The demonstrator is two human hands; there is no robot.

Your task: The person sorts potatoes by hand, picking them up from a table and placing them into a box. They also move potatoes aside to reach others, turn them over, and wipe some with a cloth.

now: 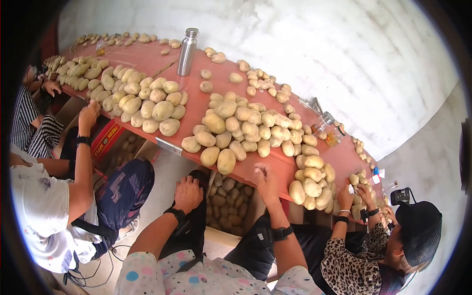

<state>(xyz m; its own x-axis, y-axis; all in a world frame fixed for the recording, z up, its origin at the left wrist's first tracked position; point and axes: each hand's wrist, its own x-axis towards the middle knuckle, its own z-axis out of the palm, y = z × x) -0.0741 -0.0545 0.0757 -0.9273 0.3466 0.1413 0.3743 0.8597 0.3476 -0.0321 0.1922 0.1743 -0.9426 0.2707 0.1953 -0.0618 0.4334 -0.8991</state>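
Note:
My left hand [188, 194] lies on my left knee, fingers resting over the dark trouser cloth and holding nothing. Just at the front edge of the red table [241, 173], my right hand [266, 181] is raised with its fingers curled in; no object shows in it. Before me on the tabletop is a large heap of potatoes [231, 127], with a few big ones close to the edge. To the right of my right hand, another potato pile [311, 183] reaches the table's edge. Below the table, between my knees, sits an open crate of potatoes [230, 204].
A steel bottle [187, 52] stands behind the heaps, and a glass jar [322, 122] is at the back right. More potatoes [142, 98] lie to the left. Co-workers sit on both sides; one's hand [89, 116] is at the left. A red carton [106, 139] is under the table.

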